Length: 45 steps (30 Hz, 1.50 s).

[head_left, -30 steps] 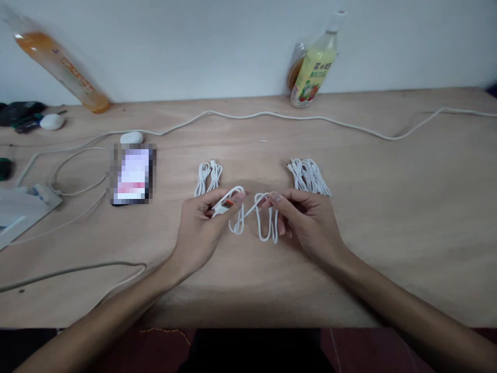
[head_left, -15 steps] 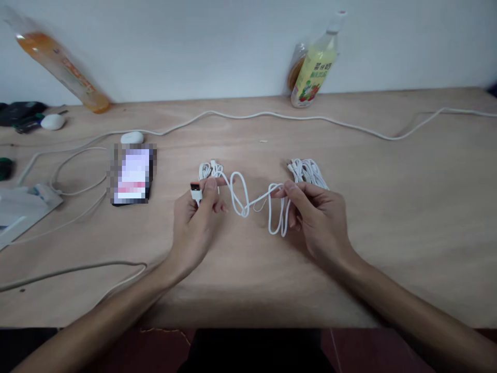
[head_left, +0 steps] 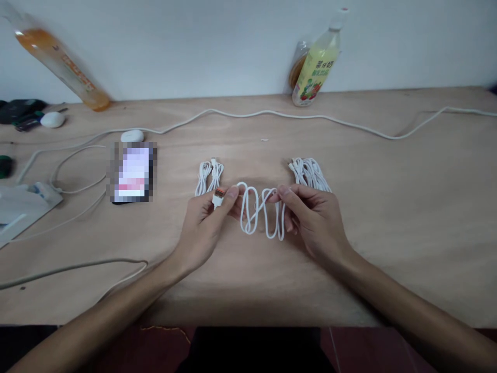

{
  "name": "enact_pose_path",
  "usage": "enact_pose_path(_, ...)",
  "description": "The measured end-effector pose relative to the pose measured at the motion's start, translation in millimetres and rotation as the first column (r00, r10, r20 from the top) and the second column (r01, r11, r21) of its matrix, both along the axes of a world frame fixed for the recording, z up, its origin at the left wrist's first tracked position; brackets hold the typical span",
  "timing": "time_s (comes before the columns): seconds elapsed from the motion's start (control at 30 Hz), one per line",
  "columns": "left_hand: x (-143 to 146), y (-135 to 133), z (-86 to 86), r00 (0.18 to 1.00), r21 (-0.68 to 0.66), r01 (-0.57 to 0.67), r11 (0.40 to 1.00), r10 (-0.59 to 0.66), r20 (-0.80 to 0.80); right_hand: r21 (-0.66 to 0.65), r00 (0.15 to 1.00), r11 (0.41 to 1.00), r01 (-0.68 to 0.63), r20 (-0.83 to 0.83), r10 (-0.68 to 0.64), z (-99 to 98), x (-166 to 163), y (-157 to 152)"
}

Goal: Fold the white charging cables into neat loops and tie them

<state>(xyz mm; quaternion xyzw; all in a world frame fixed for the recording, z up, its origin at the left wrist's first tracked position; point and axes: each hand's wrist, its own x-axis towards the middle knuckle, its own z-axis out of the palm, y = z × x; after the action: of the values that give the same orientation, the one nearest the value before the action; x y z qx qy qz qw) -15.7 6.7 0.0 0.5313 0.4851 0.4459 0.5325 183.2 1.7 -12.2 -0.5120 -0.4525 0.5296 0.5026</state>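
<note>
A white USB cable (head_left: pixel 248 228) hangs in loose loops between my two hands, above the middle of the table. My left hand (head_left: pixel 212 220) is closed on it near one end, and the USB plug (head_left: pixel 218 197) with an orange inside sticks up by the thumb. Thumb and forefinger of my right hand (head_left: pixel 314 215) pinch the cable at the other side of the loops. Behind my left hand lie small coiled white cables (head_left: pixel 209 173). A larger bunch of coiled white cables (head_left: pixel 310 172) lies behind my right hand, partly hidden by it.
A phone (head_left: pixel 134 173) with a blurred screen lies to the left, a white earbud case (head_left: pixel 132 136) behind it. One long white cord (head_left: pixel 267 112) crosses the table's back. An orange drink bottle (head_left: pixel 66 72) and a yellow drink bottle (head_left: pixel 316 70) stand by the wall.
My left hand has moved right, towards my right hand, with the USB plug. The cable between them has slackened into closer, hanging loops. My right hand has barely moved.
</note>
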Motion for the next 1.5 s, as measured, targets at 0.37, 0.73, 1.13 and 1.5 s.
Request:
enact_pose_path(0.37,-1.4,-0.1,1.6,0.989,0.021,0.097,0.995,-0.094,-0.116,0.004,0.999,0.999,-0.038,-0.032,0.038,0.8,-1.5,-1.5)
enact_pose_path(0.73,-0.5,1.3,-1.3,0.994,-0.09,0.072,0.993,-0.064,0.087,0.012,0.997,0.998,-0.069,-0.014,0.069,1.2,-1.4,-1.5)
enact_pose_path(1.13,-5.0,2.5,4.3,0.993,0.02,0.001,1.0,0.002,-0.122,0.042,0.988,0.991,-0.13,0.085,0.126,5.2,-0.9,-4.0)
enact_pose_path(1.5,-3.9,-0.9,0.6,0.979,0.201,0.0,0.98,0.041,-0.198,0.08,0.969,0.966,-0.246,0.013,0.246,1.8,0.6,-3.8)
